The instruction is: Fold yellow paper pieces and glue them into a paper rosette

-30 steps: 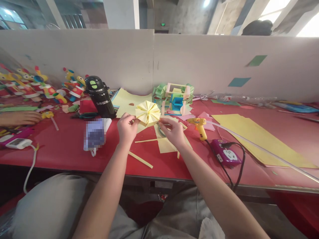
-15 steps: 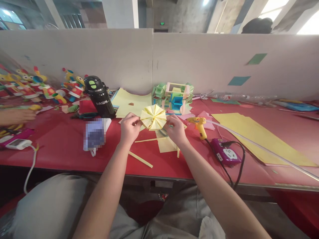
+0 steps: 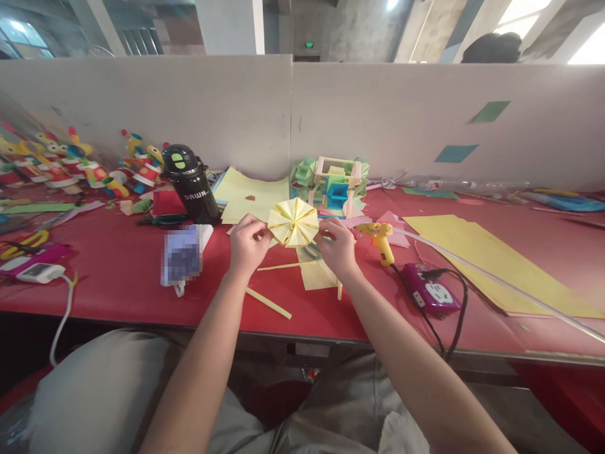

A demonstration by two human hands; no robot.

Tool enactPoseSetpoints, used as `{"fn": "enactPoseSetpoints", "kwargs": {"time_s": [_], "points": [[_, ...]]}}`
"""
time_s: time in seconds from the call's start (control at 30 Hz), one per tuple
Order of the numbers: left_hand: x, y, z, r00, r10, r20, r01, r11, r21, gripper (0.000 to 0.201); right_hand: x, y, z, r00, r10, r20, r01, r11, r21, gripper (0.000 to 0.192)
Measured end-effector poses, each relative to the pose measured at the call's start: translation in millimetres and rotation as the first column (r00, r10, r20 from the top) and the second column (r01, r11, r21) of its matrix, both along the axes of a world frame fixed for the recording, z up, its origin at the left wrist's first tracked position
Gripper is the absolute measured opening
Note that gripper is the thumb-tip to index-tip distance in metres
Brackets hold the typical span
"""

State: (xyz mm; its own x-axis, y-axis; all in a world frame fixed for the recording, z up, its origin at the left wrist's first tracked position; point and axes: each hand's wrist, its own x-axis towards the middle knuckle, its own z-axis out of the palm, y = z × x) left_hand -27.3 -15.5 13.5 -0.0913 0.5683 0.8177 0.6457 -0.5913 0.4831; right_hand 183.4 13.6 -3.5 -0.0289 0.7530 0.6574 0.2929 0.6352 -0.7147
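A pale yellow folded paper rosette (image 3: 293, 222) is held up over the table, its pleats fanning out from the centre. My left hand (image 3: 249, 244) pinches its left edge, and my right hand (image 3: 337, 246) pinches the right edge. Below it, partly hidden by my hands, lie a pale yellow paper sheet (image 3: 319, 275) and thin paper strips, one strip (image 3: 269, 302) nearest the table's front. Behind the rosette stands a paper model (image 3: 336, 186) with a pale frame, blue folded paper and green pleated wheels. To the right lies a yellow glue gun (image 3: 380, 238).
A purple power socket (image 3: 432, 290) with a black cord sits right of the glue gun. Yellow sheets (image 3: 482, 258) lie further right. On the left are a black bottle (image 3: 191, 189), a blurred-out device (image 3: 182, 255) and several colourful toy figures (image 3: 94, 167). A partition (image 3: 212, 107) closes the back.
The other person's hand at the far left has left the view. Both my hands still hold the rosette in nearly the same place; the view has shifted slightly.
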Motion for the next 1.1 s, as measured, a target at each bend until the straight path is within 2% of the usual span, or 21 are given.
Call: {"fn": "enactPoseSetpoints", "kwargs": {"time_s": [0.13,0.27,0.33,0.4,0.47,0.53,0.6,0.73,0.8,0.87,0.97,1.03,1.1], "points": [[0,-1,1.0,0.997,-0.075,-0.016,0.074,0.994,-0.084,0.009,1,1,-0.7,0.999,0.014,-0.045,-0.015,1.000,-0.016,0.018],[-6,1,-4.2,0.994,-0.101,0.051,0.109,0.977,-0.181,0.036,1,2,-0.9,0.999,0.001,-0.045,-0.005,0.997,-0.075,0.026],[-10,3,-7.5,0.976,-0.168,0.139,0.199,0.948,-0.248,0.050,0,3,-0.6,1.000,0.001,-0.029,-0.003,0.996,-0.091,0.023],[-13,4,-9.1,0.924,-0.263,0.277,0.348,0.880,-0.324,0.061,-2,4,-0.1,1.000,0.007,-0.013,-0.008,0.995,-0.100,0.020],[-14,4,-8.0,0.834,-0.326,0.445,0.506,0.774,-0.380,0.071,-4,4,0.4,1.000,0.023,0.007,-0.022,0.993,-0.112,0.020],[-13,3,-4.4,0.745,-0.298,0.596,0.602,0.685,-0.410,0.076,-7,5,0.1,0.999,0.043,0.032,-0.038,0.991,-0.132,0.023],[-10,2,0.0,0.703,-0.201,0.683,0.617,0.650,-0.444,0.077,-9,6,-1.2,0.996,0.071,0.050,-0.063,0.986,-0.152,0.026],[-6,1,5.3,0.711,-0.029,0.703,0.541,0.661,-0.520,0.074,-11,9,-4.6,0.991,0.133,-0.010,-0.132,0.968,-0.215,0.031],[-7,3,4.5,0.717,0.012,0.697,0.502,0.685,-0.527,0.067,-9,9,-4.4,0.987,0.145,-0.071,-0.158,0.952,-0.263,0.036],[-9,7,1.9,0.719,0.044,0.694,0.451,0.730,-0.514,0.060,-6,6,-2.3,0.990,0.127,-0.061,-0.138,0.954,-0.267,0.033],[-14,13,-3.1,0.710,0.092,0.699,0.358,0.807,-0.469,0.059,-2,-3,1.3,0.970,0.143,0.197,-0.113,0.981,-0.154,0.012],[-16,16,-5.7,0.705,0.116,0.700,0.304,0.842,-0.445,0.061,-3,-11,1.8,0.878,0.192,0.438,-0.164,0.981,-0.102,0.007],[-17,17,-7.4,0.704,0.124,0.700,0.275,0.860,-0.429,0.062,-7,-16,0.4,0.764,0.229,0.603,-0.207,0.972,-0.107,0.002]]}}
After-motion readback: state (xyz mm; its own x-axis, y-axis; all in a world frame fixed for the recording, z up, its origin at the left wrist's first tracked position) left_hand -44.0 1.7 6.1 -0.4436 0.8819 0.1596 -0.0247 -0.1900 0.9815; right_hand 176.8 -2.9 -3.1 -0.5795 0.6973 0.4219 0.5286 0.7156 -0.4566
